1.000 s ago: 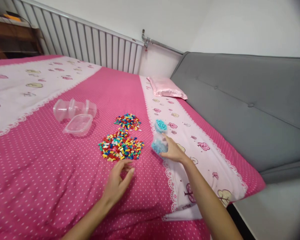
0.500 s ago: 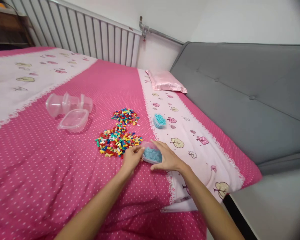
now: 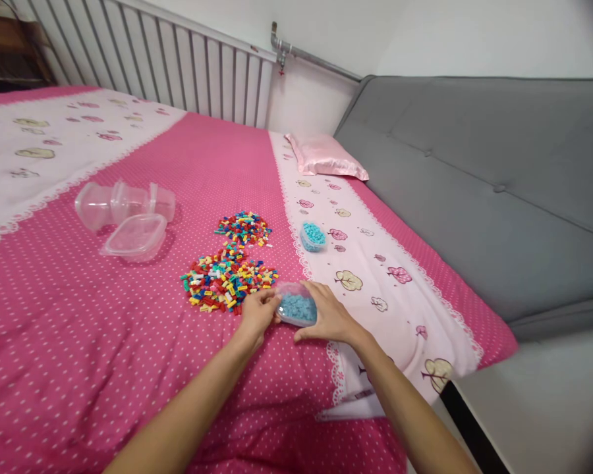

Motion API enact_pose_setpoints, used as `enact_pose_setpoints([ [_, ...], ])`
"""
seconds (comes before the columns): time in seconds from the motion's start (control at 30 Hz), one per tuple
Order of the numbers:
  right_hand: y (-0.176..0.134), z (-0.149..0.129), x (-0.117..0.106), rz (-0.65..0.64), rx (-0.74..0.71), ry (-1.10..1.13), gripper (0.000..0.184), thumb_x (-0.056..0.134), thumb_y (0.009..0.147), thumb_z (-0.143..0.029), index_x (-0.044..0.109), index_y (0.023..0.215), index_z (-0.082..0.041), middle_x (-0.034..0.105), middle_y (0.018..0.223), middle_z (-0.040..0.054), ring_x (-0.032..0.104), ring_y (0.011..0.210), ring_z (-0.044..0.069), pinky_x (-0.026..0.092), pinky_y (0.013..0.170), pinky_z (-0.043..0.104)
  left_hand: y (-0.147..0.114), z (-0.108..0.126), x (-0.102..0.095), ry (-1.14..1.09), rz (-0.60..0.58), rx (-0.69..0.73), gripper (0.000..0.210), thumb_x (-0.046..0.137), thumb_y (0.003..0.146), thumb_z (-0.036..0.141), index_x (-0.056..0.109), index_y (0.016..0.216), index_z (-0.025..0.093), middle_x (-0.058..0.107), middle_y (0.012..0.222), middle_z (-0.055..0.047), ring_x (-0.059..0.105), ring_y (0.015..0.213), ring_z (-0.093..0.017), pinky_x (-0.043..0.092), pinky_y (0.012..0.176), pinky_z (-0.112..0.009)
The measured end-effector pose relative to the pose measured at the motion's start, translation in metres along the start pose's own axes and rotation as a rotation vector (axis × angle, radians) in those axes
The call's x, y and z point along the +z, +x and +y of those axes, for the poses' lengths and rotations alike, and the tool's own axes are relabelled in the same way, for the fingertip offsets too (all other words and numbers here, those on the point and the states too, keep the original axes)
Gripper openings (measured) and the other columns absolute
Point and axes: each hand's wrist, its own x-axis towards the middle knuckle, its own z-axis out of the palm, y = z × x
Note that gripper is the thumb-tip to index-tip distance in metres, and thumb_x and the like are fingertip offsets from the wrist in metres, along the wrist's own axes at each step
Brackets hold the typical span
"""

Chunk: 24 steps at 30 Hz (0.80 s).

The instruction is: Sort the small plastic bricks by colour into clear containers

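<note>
A small, clear plastic container with rounded corners (image 3: 296,303) is at six o'clock from the centre of the view, held at its nine o'clock and three o'clock sides. Many small, light-blue pieces (image 3: 299,309) lie massed inside it, showing through the transparent wall and gathered toward six o'clock. The container's part toward twelve o'clock looks see-through and pinkish. A pale edge runs along its six o'clock side. Whether it is lifted or resting cannot be told.
</note>
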Motion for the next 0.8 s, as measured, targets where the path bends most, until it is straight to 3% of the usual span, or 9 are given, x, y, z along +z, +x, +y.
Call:
enact_pose_setpoints([
  [0.13,0.001,-0.003,0.004,0.028,0.028,0.031,0.1,0.067,0.048,-0.067,0.037,0.129,-0.017,0.046,0.123,0.014,0.043,0.113,0.029,0.034,0.096,0.044,0.002,-0.002,0.001,0.021,0.013,0.012,0.018,0.063,0.056,0.025,0.06,0.067,0.011,0.051,0.043,0.004,0.041,0.032,-0.007,0.034,0.034,-0.02],
  [0.27,-0.001,-0.003,0.013,0.129,0.015,0.128,0.063,0.053,0.075,-0.054,0.041,0.125,-0.018,0.049,0.121,0.0116,0.045,0.112,0.024,0.034,0.097,0.042,0.004,-0.005,0.003,0.053,0.024,0.033,0.015,0.062,0.058,0.023,0.059,0.068,0.012,0.048,0.039,0.006,0.04,0.031,-0.008,0.032,0.033,-0.02],
  [0.33,-0.003,-0.002,0.019,0.188,0.027,0.215,0.053,0.051,0.078,-0.048,0.043,0.122,-0.019,0.049,0.122,0.0103,0.044,0.114,0.023,0.033,0.099,0.04,0.003,-0.006,0.003,0.064,0.029,0.051,0.013,0.061,0.059,0.022,0.058,0.067,0.012,0.047,0.039,0.007,0.04,0.03,-0.008,0.031,0.034,-0.02],
  [0.4,-0.005,0.0,0.023,0.262,0.131,0.351,0.052,0.053,0.077,-0.046,0.044,0.12,-0.018,0.048,0.124,0.0101,0.043,0.117,0.022,0.031,0.102,0.04,0.0,-0.008,0.003,0.071,0.04,0.072,0.011,0.06,0.06,0.021,0.058,0.067,0.013,0.046,0.039,0.007,0.039,0.031,-0.007,0.031,0.034,-0.02],
  [0.47,-0.007,-0.001,0.023,0.323,0.33,0.561,0.053,0.055,0.075,-0.045,0.045,0.119,-0.018,0.048,0.126,0.0103,0.044,0.118,0.023,0.032,0.102,0.042,-0.002,-0.008,0.002,0.075,0.042,0.095,0.011,0.06,0.061,0.022,0.059,0.067,0.013,0.047,0.041,0.006,0.039,0.032,-0.007,0.031,0.035,-0.02],
  [0.57,-0.013,-0.005,0.009,0.195,0.616,0.972,0.049,0.057,0.073,-0.046,0.05,0.114,-0.019,0.057,0.116,0.0097,0.056,0.104,0.023,0.046,0.089,0.041,-0.004,-0.002,0.0,0.066,0.004,0.134,0.016,0.06,0.062,0.026,0.061,0.069,0.012,0.051,0.047,0.003,0.041,0.035,-0.007,0.032,0.037,-0.02],
  [0.67,-0.018,-0.014,-0.008,-0.064,0.65,1.29,0.038,0.059,0.074,-0.043,0.058,0.102,-0.016,0.066,0.098,0.0087,0.064,0.085,0.02,0.054,0.07,0.032,-0.005,0.012,0.0,0.052,-0.086,0.183,0.027,0.061,0.063,0.034,0.062,0.076,0.011,0.055,0.054,0.001,0.044,0.04,-0.008,0.033,0.04,-0.02],
  [0.73,-0.015,-0.016,-0.015,-0.064,0.586,1.395,0.033,0.063,0.073,-0.037,0.061,0.096,-0.014,0.067,0.091,0.0077,0.065,0.078,0.017,0.054,0.065,0.028,-0.006,0.026,0.0,0.11,-0.15,0.209,0.035,0.062,0.063,0.039,0.062,0.081,0.01,0.055,0.055,0.001,0.045,0.041,-0.009,0.033,0.041,-0.021],
  [0.8,-0.008,-0.009,-0.022,0.067,0.57,1.43,0.028,0.065,0.072,-0.033,0.061,0.092,-0.015,0.068,0.087,0.0058,0.065,0.073,0.015,0.055,0.059,0.024,-0.007,0.042,-0.004,0.224,-0.189,0.253,0.044,0.057,0.068,0.043,0.06,0.096,0.009,0.056,0.059,0.0,0.048,0.043,-0.011,0.037,0.044,-0.023],
])
